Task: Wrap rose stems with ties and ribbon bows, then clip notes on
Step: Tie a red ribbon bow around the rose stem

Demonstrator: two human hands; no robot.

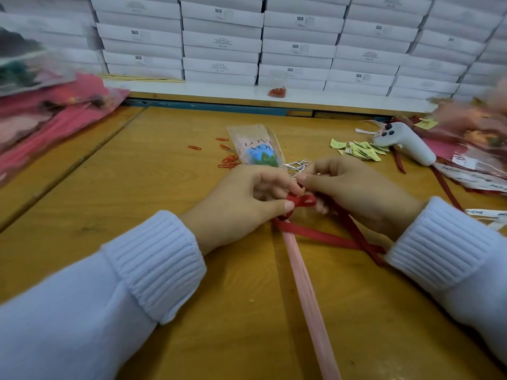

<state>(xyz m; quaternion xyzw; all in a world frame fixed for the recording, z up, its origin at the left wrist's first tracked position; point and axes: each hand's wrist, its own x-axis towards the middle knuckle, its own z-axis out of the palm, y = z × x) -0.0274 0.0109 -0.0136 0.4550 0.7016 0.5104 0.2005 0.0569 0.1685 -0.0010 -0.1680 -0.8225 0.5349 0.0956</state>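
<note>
A wrapped rose (259, 150) in a clear sleeve printed "LOVE YOU" lies on the wooden table, its pink stem (304, 286) running toward me. A dark red ribbon (323, 237) is looped around the stem just below the sleeve. My left hand (241, 207) pinches a ribbon loop between thumb and fingers. My right hand (359, 193) pinches the ribbon from the other side, fingertips meeting my left. Two ribbon tails cross on the table by my right cuff.
Red paper clips (229, 160) lie left of the rose, and yellow note slips (359, 149) lie to the right beside a white handheld tool (406, 144). Wrapped flowers are piled at the left (46, 116) and right (472, 138). Stacked white boxes (222, 42) form the back wall.
</note>
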